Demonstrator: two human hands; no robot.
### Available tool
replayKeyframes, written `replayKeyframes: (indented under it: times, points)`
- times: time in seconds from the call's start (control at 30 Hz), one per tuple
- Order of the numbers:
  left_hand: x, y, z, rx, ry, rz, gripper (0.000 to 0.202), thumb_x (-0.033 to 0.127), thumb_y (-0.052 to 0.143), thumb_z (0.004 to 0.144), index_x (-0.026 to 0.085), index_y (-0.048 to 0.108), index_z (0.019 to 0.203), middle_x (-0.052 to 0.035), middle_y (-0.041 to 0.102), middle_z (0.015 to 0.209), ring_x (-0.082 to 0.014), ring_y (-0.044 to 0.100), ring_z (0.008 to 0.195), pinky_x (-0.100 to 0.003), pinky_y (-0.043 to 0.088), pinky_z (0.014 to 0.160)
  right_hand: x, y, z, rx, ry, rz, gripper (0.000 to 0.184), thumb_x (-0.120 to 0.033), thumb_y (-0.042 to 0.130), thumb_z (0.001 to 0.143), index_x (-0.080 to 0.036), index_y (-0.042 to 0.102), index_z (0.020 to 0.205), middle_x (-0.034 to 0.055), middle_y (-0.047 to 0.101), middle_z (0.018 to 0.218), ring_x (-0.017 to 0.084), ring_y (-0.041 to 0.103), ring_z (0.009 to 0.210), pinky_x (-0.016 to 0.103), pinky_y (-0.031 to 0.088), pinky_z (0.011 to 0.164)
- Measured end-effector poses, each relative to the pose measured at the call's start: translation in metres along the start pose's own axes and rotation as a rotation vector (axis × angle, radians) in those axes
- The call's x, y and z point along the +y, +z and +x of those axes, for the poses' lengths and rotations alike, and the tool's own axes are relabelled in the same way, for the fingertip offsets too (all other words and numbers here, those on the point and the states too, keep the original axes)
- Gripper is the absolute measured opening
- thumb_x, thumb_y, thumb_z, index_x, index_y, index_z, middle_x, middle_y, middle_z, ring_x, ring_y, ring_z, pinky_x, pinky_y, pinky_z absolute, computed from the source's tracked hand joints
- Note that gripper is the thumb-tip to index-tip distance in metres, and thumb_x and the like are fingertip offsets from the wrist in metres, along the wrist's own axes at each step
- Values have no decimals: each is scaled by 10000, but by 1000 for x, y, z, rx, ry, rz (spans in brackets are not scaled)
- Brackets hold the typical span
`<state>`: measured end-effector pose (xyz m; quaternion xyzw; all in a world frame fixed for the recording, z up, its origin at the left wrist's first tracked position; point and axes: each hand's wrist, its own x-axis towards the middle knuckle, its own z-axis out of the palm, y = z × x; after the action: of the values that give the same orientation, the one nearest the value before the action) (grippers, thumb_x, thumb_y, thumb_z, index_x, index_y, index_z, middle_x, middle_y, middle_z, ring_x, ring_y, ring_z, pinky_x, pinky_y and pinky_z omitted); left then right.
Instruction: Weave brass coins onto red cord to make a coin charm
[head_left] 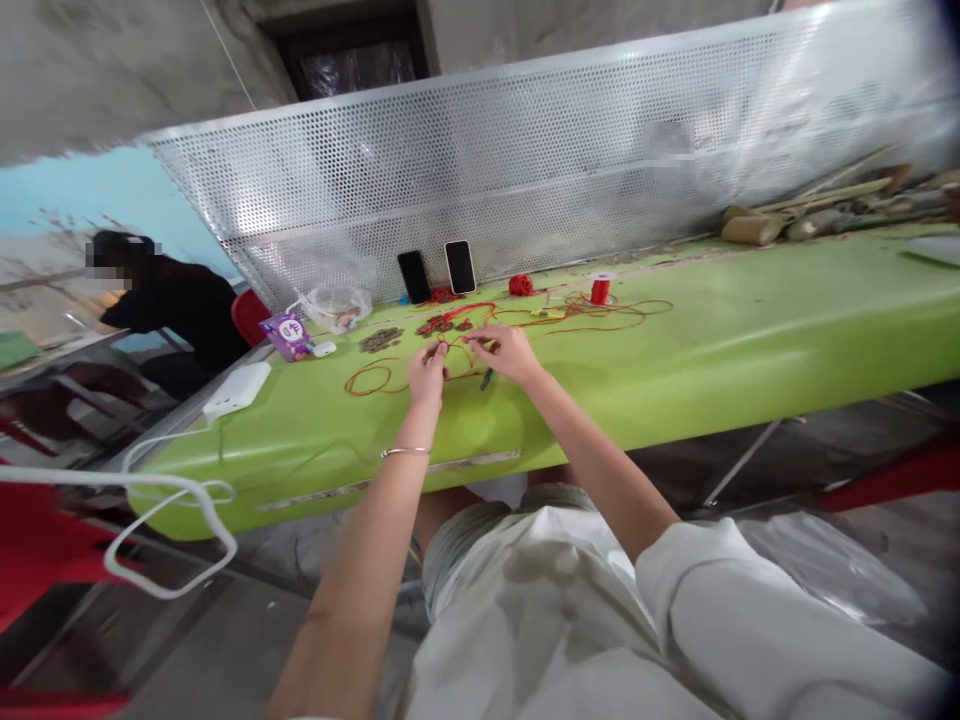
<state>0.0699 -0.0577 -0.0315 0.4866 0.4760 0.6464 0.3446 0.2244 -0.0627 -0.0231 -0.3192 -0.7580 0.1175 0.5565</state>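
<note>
My left hand point(427, 372) rests on the green table point(712, 340) with its fingers pinched on a red cord point(375, 378). My right hand point(504, 350) is close beside it, fingers pinched on the same cord near a small dark tool point(487, 378) lying on the table. The cord runs in loose loops to the left of my hands and trails back right toward a red spool point(599, 290). A cluster of red knotted pieces point(442, 324) lies just beyond my hands. A thin bracelet circles my left wrist.
Two phones point(437, 270) lean on the perforated metal panel point(525, 170). A ball of red cord point(520, 285), a pile of coins point(380, 340), a plastic bag point(337, 305), a purple packet point(289, 335) and a white power bank point(237, 390) sit on the table. Another person point(169, 300) sits far left.
</note>
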Motion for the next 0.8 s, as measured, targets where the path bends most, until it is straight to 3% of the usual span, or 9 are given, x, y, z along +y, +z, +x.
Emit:
replayKeyframes:
  times: [0.23,0.5,0.8]
  points:
    - [-3,-1,-1,-55,-6,145,166,279,588,870,117,602,903,-6,623,815,-85,567,604,-236,496,555,11,-5,5,281,135,197,227,-253,541,808,-189,682,975,74,670,1036,173,658,847,211,491,524]
    - [-2,1,-1,-85,-7,210,173,279,583,872,119,598,938,-21,628,872,-98,582,648,-254,508,587,18,-7,9,397,255,475,217,-331,597,783,-196,644,945,64,679,989,161,656,849,236,543,626]
    - [-2,0,-2,-64,0,234,177,289,575,877,120,594,926,-7,612,822,-88,561,611,-239,493,557,21,-15,11,640,416,801,213,-200,580,746,-225,658,942,26,664,1032,123,644,879,209,507,680]
